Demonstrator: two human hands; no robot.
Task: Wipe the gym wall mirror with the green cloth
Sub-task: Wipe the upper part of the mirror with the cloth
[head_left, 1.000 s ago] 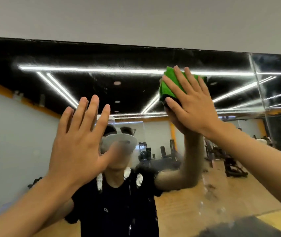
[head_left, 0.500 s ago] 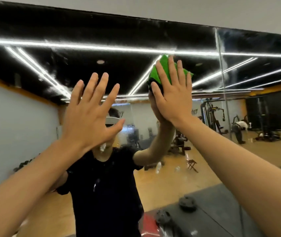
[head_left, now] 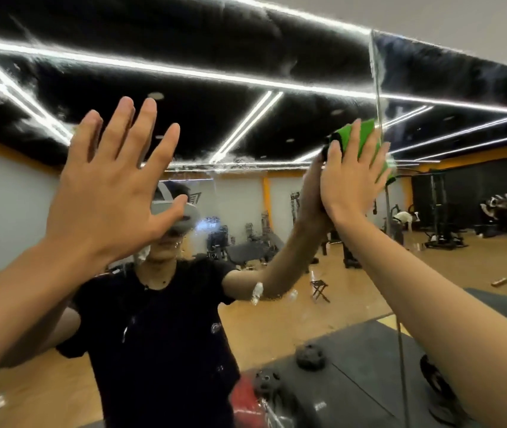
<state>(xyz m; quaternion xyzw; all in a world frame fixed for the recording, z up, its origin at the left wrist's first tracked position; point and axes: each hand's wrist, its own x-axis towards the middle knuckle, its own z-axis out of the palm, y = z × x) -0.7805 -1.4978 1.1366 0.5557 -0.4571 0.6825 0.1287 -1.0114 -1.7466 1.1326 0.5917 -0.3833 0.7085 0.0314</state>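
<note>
The wall mirror [head_left: 246,57] fills the view, smeared with streaks over the reflected ceiling lights. My right hand [head_left: 351,177] presses the folded green cloth [head_left: 360,137] flat against the glass with straight fingers, right beside the vertical seam [head_left: 377,88] between two mirror panels. Most of the cloth is hidden under that palm. My left hand [head_left: 113,180] is raised with fingers spread and straight, palm toward the mirror, holding nothing; whether it touches the glass I cannot tell.
The white wall [head_left: 462,20] runs above the mirror's top edge. In the reflection stand a person in a black shirt, gym machines, a small folding stool and dark floor mats with weight plates.
My right hand has slid the cloth to the right, up to the panel seam. The view has tilted and shifted right. My left hand stays raised and spread.
</note>
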